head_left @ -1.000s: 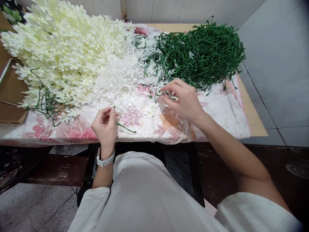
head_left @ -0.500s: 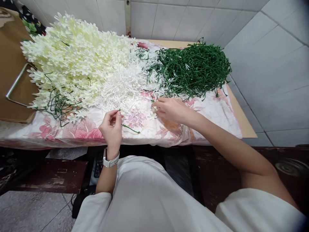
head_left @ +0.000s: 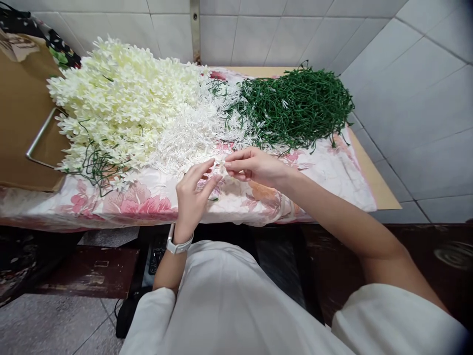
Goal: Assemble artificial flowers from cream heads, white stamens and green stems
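Observation:
My left hand (head_left: 194, 195) and my right hand (head_left: 253, 166) meet above the front of a table covered with a flowered cloth (head_left: 325, 162). The right hand pinches a small white plastic flower (head_left: 220, 163) between thumb and forefinger. The left hand's fingers are closed on a thin green stem (head_left: 212, 198), its tip raised toward the flower. A big heap of cream artificial flowers (head_left: 121, 103) lies at the back left. Small white flower pieces (head_left: 195, 133) are piled in the middle. A tangle of green stems (head_left: 299, 106) lies at the back right.
A brown cardboard box (head_left: 18, 123) with a metal handle stands at the left of the table. White tiled walls close the back and the right side. A dark bench (head_left: 84, 266) sits under the table on a grey floor.
My right hand picked a white flower off the cloth and drew it back to the left. My left hand rose and moved right with the stem to meet it.

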A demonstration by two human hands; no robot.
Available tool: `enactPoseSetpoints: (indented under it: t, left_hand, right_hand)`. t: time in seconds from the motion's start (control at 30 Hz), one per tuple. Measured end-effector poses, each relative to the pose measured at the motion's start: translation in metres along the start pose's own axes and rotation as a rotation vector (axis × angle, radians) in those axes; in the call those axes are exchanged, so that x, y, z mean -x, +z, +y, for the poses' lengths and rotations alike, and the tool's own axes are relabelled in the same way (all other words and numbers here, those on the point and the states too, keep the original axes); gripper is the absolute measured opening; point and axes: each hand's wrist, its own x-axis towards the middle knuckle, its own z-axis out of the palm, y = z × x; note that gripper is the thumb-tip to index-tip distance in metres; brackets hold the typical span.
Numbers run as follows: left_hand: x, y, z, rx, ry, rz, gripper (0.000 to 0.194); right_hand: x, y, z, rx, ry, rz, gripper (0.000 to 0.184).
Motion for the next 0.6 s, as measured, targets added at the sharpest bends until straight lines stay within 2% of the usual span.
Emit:
enactPoseSetpoints:
  t: [0.1,0.2,0.27,0.37,0.4,0.5,0.6]
  left_hand:
    - [-0.002,0.006,0.001,0.149,-0.13,0.049,0.027]
    - [-0.003,0.006,-0.003,0.219,-0.25,0.082,0.018]
    - [-0.002,0.003,-0.006,0.216,-0.288,0.141,0.014]
    - [0.0,-0.004,-0.01,0.173,-0.296,0.261,0.018]
    - [0.001,-0.006,-0.011,0.168,-0.298,0.288,0.021]
    - [0.005,-0.011,-0.014,0.179,-0.314,0.318,0.031]
    - [0.007,-0.013,-0.015,0.166,-0.326,0.321,0.031]
  right_hand:
    - [-0.006,0.009,0.005,-0.056,0.042,-0.053,0.018]
    - [-0.009,0.011,0.006,0.086,0.017,-0.043,0.015]
    - [-0.012,0.006,0.003,0.349,-0.076,0.092,0.011]
    - [-0.02,-0.009,-0.005,0.902,-0.276,0.41,0.015]
    - [-0.023,-0.014,-0.007,1.057,-0.306,0.451,0.017]
    - [-0.034,-0.027,-0.008,1.335,-0.264,0.372,0.012]
    - [-0.044,-0.03,-0.001,1.429,-0.213,0.343,0.009]
